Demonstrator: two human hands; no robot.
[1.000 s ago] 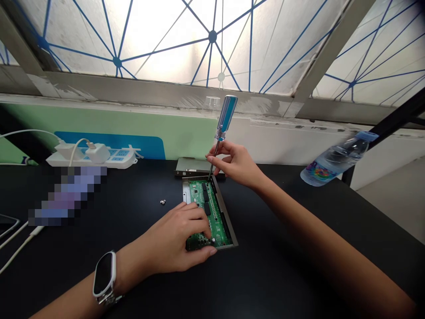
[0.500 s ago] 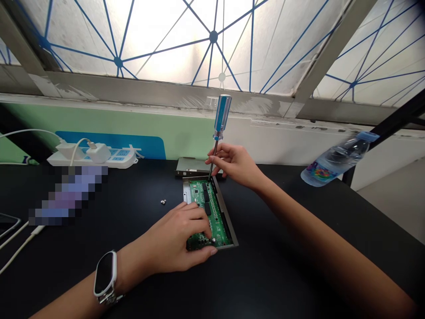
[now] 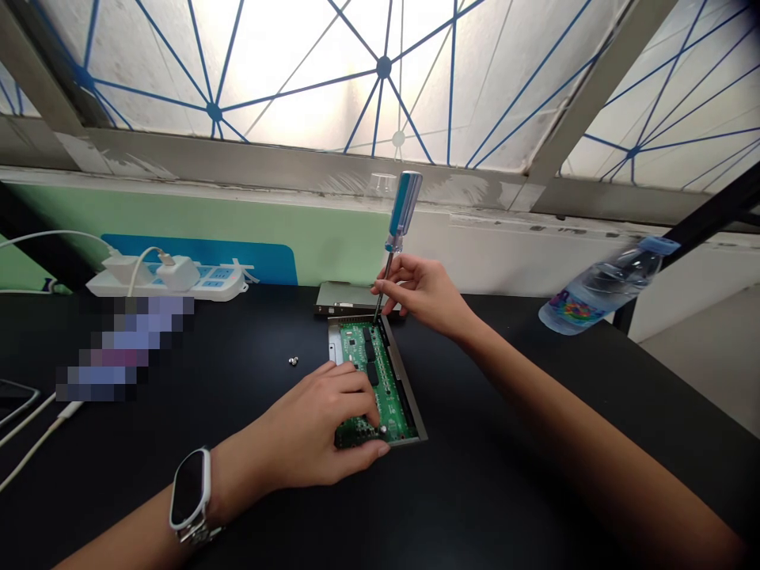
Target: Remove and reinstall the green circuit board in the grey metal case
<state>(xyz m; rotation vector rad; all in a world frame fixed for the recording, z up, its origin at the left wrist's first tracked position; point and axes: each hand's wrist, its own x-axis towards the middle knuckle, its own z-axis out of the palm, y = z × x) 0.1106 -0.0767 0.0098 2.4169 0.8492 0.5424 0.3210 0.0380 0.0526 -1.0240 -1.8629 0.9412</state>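
Note:
A green circuit board [image 3: 389, 400] lies in a metal frame on the black table. My left hand [image 3: 332, 416] rests over its near left part, fingers curled on the board and thumb at the front edge; it grips the board. My right hand [image 3: 419, 293] pinches the metal shaft of a screwdriver [image 3: 404, 207] with a blue and clear handle. The screwdriver leans slightly right, its tip at the far end of the board. Behind the board lies a flat grey metal part [image 3: 338, 298]. Small screws [image 3: 293, 361] sit left of the board.
A white power strip [image 3: 222, 285] with plugged-in chargers stands at the back left. White cables [image 3: 36, 455] and a dark phone-like device [image 3: 15, 402] lie at the left, near a blurred-out patch. A plastic bottle [image 3: 575, 305] leans at the back right below the window.
The screwdriver handle has tipped a little further right, while its tip stays at the same end of the board. Both hands hold nearly the same places.

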